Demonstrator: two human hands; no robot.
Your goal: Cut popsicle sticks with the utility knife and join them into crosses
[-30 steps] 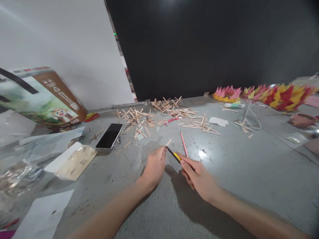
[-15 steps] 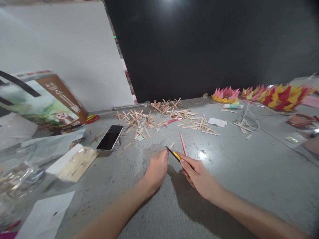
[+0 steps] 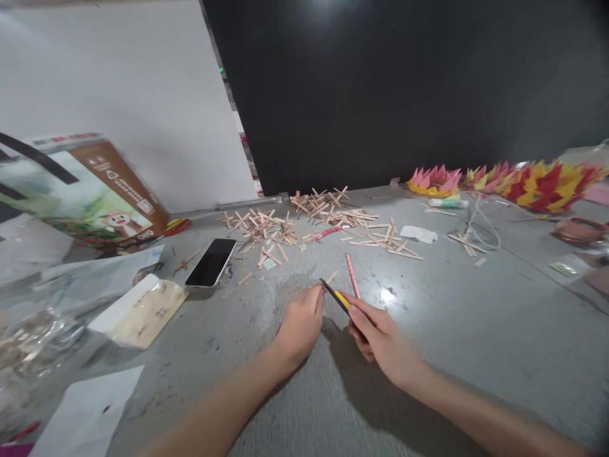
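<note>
My right hand [image 3: 380,336] grips a yellow and black utility knife [image 3: 335,295], its blade tip pointing up-left toward my left fingertips. My left hand [image 3: 299,324] presses down on the grey table [image 3: 476,330], fingers closed over a small wooden stick [image 3: 331,277] whose end pokes out just past the blade. A pink pencil [image 3: 353,275] lies right beside the knife. Beyond the hands, piles of short wooden sticks [image 3: 266,228] and more wooden sticks [image 3: 333,206], many crossed, spread over the table.
A black phone [image 3: 210,261] lies left of the hands. Farther left are a cardboard box [image 3: 80,190], a plastic packet [image 3: 137,311] and white paper [image 3: 80,412]. Folded paper flowers [image 3: 518,178], a glue stick [image 3: 447,203], a white cable [image 3: 480,228] and a bowl [image 3: 578,228] sit at the right.
The hands hardly moved; the knife blade shifted slightly along the stick held under my left fingers. The camera view drifted a little.
</note>
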